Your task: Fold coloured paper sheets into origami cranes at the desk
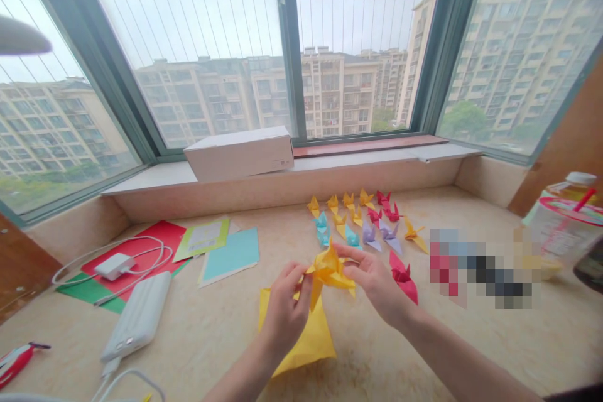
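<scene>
Left hand (pixel 282 313) and right hand (pixel 377 279), fingers clamped on opposite sides of a half-folded orange paper crane (pixel 330 270), hold it clear of the surface (pixel 424 352); finished cranes (pixel 362 220) stand in rows behind.

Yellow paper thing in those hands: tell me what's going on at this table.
A person's left hand and right hand both pinch a partly folded yellow paper figure just above the table. A flat yellow sheet lies under the hands. Behind them sit rows of small folded paper cranes in yellow, blue, purple and red, with one more red crane beside the right hand. To the left lie coloured sheets, a white power bank and a charger with its cable.
</scene>
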`<action>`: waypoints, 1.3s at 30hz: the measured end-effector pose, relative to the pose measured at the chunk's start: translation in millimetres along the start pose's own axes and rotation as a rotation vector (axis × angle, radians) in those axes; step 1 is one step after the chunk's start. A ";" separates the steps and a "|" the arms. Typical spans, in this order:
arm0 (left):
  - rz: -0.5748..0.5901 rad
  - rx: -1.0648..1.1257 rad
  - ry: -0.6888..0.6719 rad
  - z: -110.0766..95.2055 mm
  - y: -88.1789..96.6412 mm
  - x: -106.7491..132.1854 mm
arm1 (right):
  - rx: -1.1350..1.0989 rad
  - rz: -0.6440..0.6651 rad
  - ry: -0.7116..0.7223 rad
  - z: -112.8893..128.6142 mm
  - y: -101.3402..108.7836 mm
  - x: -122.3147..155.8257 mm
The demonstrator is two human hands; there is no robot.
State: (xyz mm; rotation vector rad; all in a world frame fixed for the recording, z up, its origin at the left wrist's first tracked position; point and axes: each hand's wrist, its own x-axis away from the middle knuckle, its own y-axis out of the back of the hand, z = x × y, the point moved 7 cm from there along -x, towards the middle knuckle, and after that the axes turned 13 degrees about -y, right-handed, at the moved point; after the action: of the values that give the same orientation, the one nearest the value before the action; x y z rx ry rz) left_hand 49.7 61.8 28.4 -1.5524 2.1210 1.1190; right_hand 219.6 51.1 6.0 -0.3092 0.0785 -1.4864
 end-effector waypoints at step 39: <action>0.045 0.588 0.542 28.9 -28.6 13.5 | 0.957 -0.246 0.771 13.7 -26.7 35.0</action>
State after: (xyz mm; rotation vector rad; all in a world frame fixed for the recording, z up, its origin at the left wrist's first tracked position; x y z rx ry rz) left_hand 64.3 70.0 -11.1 -1.6162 2.4999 0.0239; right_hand 200.2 17.3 30.6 1.0608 -0.0644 -1.6404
